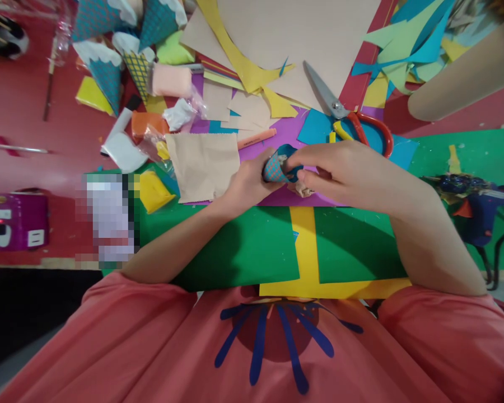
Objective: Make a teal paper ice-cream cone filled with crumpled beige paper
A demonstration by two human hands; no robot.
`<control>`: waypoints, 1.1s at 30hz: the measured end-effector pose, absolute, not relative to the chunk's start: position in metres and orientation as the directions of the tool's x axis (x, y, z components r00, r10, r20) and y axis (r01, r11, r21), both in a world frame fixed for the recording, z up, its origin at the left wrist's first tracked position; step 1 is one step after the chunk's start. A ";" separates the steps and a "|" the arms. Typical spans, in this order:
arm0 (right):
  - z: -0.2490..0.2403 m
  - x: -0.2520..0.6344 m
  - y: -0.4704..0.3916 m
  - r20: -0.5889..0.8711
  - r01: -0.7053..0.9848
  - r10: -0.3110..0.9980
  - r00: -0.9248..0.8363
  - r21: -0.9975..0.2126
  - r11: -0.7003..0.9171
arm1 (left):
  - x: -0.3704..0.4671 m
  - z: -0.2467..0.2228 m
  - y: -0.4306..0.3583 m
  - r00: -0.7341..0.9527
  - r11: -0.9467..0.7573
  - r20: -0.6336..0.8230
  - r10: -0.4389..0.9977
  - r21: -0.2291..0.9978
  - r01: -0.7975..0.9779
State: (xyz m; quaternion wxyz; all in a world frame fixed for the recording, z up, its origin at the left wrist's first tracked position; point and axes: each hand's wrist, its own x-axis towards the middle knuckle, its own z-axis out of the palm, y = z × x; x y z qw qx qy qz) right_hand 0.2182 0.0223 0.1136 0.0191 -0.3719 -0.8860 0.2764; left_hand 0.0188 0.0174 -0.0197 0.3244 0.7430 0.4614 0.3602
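My left hand (252, 182) is closed around a small blue paper cone (273, 169) with an orange grid pattern. The cone's mouth faces right, and something pale and crumpled shows inside it. Index finger in the mouth and thumb at the rim, my right hand (331, 168) pinches the cone's edge. Just below the cone lies a wad of crumpled brown paper (303, 189), close to the right fingertips. A torn-edged sheet of brown paper (204, 165) is left of my left hand. Behind it lies an orange marker (257, 138).
Red-handled scissors (340, 112) lie open beyond my right hand. A blue glue gun (483, 210) sits at right. Several finished cones (103, 73), clay packets (172, 80) and a pixelated item (111, 218) are at left. Coloured paper scraps (420, 50) and a beige tube (457, 78) are at back right.
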 end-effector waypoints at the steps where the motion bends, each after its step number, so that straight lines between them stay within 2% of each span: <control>1: 0.114 0.218 0.022 -0.177 0.622 0.636 -0.751 -0.512 0.592 | 0.019 -0.019 0.018 0.327 -0.374 0.244 0.913 0.820 0.433; 6: 0.116 0.217 0.019 -0.206 0.593 0.590 -0.780 -0.542 0.596 | 0.017 -0.012 0.017 0.358 -0.379 0.241 0.902 0.839 0.392; 9: 0.120 0.220 0.019 -0.135 0.601 0.653 -0.746 -0.559 0.571 | 0.017 -0.007 0.015 0.356 -0.365 0.225 0.907 0.841 0.399; 12: 0.122 0.222 0.017 -0.092 0.635 0.694 -0.714 -0.502 0.587 | 0.017 -0.005 0.014 0.349 -0.369 0.235 0.907 0.843 0.391; 17: 0.117 0.214 0.012 -0.193 0.671 0.658 -0.728 -0.396 0.626 | 0.018 -0.006 0.015 0.338 -0.360 0.224 0.914 0.830 0.425; 24: 0.112 0.212 0.011 -0.199 0.647 0.631 -0.750 -0.418 0.637 | 0.015 -0.010 0.016 0.337 -0.346 0.191 0.922 0.798 0.493; 30: 0.121 0.219 0.012 -0.087 0.648 0.686 -0.722 -0.433 0.627 | 0.018 -0.009 0.016 0.351 -0.411 0.277 0.894 0.819 0.401; 33: 0.120 0.217 0.011 -0.097 0.635 0.665 -0.740 -0.426 0.645 | 0.017 -0.011 0.015 0.340 -0.401 0.274 0.900 0.825 0.398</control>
